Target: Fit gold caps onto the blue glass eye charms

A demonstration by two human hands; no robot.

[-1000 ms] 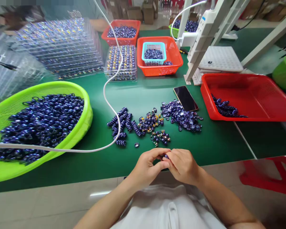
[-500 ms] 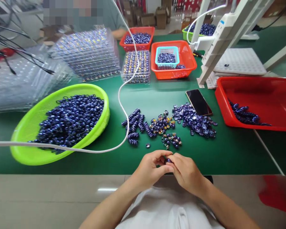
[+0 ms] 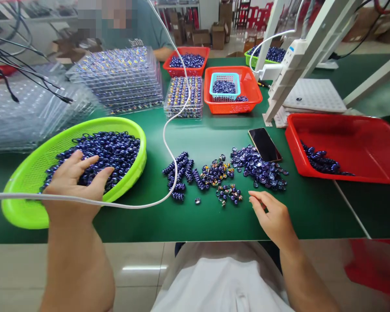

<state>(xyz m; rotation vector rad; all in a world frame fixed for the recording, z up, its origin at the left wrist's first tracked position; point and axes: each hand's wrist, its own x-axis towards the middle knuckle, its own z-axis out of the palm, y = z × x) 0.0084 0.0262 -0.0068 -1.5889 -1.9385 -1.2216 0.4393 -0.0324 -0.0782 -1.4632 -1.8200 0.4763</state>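
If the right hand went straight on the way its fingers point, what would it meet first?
Most likely the small cluster of blue pieces, lying on the green mat just ahead of the right hand. The gap between them looks bare, though depth is hard to judge.

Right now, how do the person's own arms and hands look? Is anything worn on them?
The left hand and the right hand are bare: no gloves, rings, watch or bracelet show. No sleeve shows on either forearm as far as the picture reaches. No markings are visible. A white garment covers the torso between the arms.

Head-worn view, down over table (image 3: 195, 130)
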